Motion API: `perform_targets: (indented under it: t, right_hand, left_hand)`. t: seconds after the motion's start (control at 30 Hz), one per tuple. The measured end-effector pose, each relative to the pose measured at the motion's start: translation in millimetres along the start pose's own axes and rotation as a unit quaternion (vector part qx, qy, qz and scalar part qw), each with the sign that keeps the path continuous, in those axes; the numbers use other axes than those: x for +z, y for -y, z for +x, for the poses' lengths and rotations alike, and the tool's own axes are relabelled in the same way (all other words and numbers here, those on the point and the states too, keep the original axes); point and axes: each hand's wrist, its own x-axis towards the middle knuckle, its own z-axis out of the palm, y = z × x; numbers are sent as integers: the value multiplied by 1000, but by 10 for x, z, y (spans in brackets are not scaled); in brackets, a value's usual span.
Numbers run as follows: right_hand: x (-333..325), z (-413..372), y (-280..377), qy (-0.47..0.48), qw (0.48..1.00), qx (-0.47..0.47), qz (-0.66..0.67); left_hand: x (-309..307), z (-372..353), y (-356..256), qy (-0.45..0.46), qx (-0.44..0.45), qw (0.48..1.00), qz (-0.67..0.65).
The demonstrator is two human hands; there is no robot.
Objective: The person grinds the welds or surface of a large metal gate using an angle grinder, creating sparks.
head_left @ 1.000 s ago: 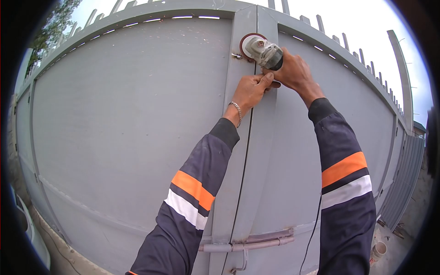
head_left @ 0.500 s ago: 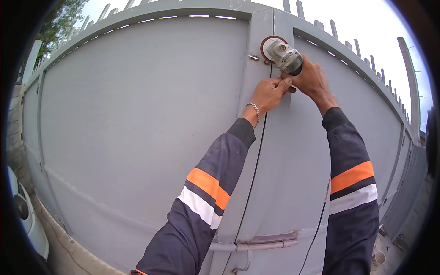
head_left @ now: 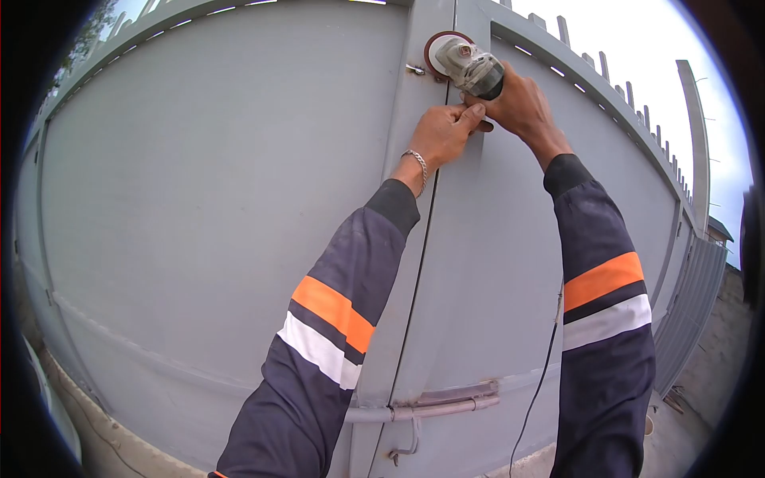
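An angle grinder (head_left: 472,72) with a reddish-brown disc is held up against the upper part of a grey metal gate (head_left: 223,175), beside the vertical seam between its leaves. My right hand (head_left: 519,103) is wrapped around the grinder's body, behind the dark collar. Just below, my left hand (head_left: 443,134) is closed at the tool's underside, its thumb on top; the part under its fingers is mostly hidden. Left of the disc, a small metal latch piece (head_left: 415,70) sticks out from the gate frame. The disc's contact with the metal cannot be made out.
Lower on the gate, a sliding bolt (head_left: 446,406) crosses the seam, with a bent handle (head_left: 405,450) hanging under it. A dark cord (head_left: 535,398) runs down beside my right sleeve. Spikes (head_left: 603,66) line the top edge. Part of a white vehicle (head_left: 52,406) shows at lower left.
The view has shifted a little, so gate, hands and grinder appear further up and left. Both hands keep their hold, and the grinder stays by the seam near the latch piece.
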Motion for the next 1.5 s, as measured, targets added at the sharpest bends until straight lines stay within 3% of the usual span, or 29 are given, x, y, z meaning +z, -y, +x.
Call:
perform_targets:
  t: [0.13,0.33,0.73,1.03,1.5]
  right_hand:
    - [-17,-7,17,-1,1000,-9,-4]
    - [10,2,-12,4,1000,-1,-13]
    - [20,-2,-24,5,1000,-3,-19]
    - [69,28,-90,1,1000,-23,-20]
    - [60,28,-105,4,999,-27,-20]
  left_hand:
    - [-56,-5,-35,41,-23,999,1]
    - [-8,45,84,8,14,1000,-9]
    - [-28,59,67,21,-27,999,6]
    - [-10,32,68,-1,9,1000,6]
    - [-63,34,13,46,-27,998,26]
